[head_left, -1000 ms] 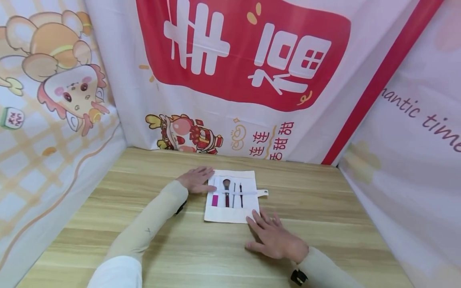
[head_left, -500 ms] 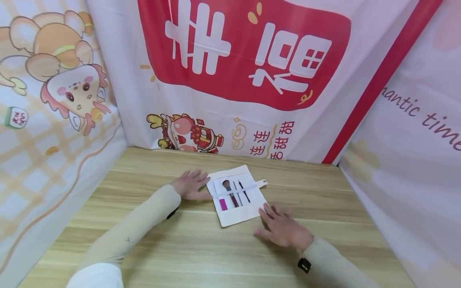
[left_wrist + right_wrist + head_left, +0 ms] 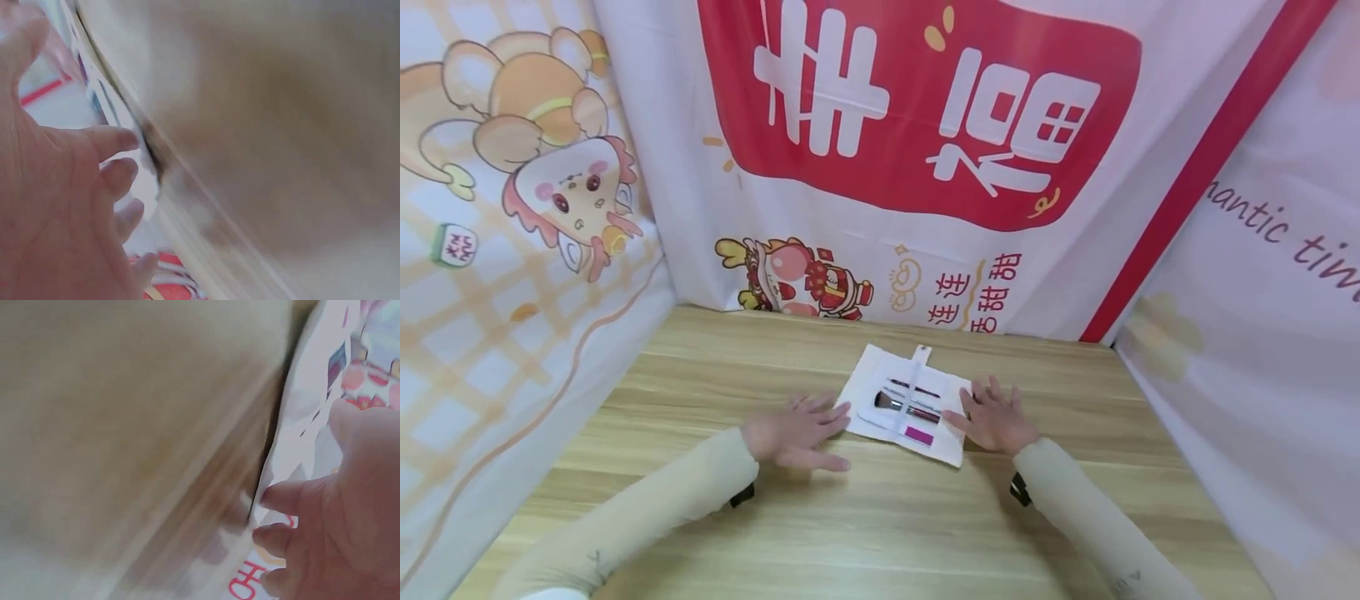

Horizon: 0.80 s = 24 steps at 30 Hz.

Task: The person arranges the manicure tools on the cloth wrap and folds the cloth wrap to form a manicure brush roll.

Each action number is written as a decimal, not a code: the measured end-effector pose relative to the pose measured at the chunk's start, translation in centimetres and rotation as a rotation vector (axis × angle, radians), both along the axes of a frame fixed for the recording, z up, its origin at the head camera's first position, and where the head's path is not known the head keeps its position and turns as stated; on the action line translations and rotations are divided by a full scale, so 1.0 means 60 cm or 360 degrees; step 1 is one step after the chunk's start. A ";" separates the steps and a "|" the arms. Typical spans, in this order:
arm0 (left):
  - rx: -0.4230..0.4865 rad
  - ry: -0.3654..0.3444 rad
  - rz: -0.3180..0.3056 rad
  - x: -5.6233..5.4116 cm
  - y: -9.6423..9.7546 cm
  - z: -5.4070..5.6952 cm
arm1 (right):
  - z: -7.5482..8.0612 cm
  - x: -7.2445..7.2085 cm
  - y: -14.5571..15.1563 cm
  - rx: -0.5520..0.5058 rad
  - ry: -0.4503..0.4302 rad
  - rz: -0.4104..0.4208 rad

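Observation:
An opened white fabric brush roll lies flat on the wooden table, its snap strap pointing to the far side. A makeup brush with its bristles to the left, a thin dark tool, a thin silvery tool and a pink rectangular piece lie in it, a band crossing over them. My left hand has its fingers spread, the fingertips at the roll's left edge. At the right edge my right hand rests with spread fingers, its thumb over the white fabric. Neither hand grips anything.
The light wooden table runs up to a printed white and red cloth at the back. More printed cloth hangs on the left side and the right side.
The brush roll has turned about a quarter turn counterclockwise; its strap went from the right side to the far side. My left hand came nearer to me, my right hand moved farther away.

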<state>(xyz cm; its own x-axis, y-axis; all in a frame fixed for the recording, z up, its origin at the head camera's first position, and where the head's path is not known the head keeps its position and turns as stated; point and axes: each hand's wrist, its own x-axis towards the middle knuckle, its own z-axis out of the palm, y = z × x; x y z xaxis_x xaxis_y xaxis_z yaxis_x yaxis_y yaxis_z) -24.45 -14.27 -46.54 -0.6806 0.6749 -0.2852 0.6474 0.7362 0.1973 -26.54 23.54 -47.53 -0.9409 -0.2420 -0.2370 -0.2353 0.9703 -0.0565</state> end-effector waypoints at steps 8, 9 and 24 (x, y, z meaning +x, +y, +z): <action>-0.0024 -0.0094 -0.0083 0.070 0.034 0.013 | 0.000 -0.040 -0.024 -0.0033 -0.0022 -0.0031; -0.0018 -0.0081 -0.0073 0.071 0.035 0.013 | 0.000 -0.042 -0.027 -0.0044 -0.0018 -0.0020; 0.0734 0.0189 0.0111 0.016 0.052 -0.023 | 0.026 0.016 0.033 -0.0640 0.0012 0.0289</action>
<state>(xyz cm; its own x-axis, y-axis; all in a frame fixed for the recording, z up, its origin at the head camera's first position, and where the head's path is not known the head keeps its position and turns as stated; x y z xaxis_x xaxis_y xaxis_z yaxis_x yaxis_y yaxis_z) -23.46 -11.13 -47.95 -0.7385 0.6642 0.1160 0.6374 0.6317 0.4411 -25.60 25.51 -45.97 -0.8758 -0.4754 -0.0835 -0.4020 0.8143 -0.4188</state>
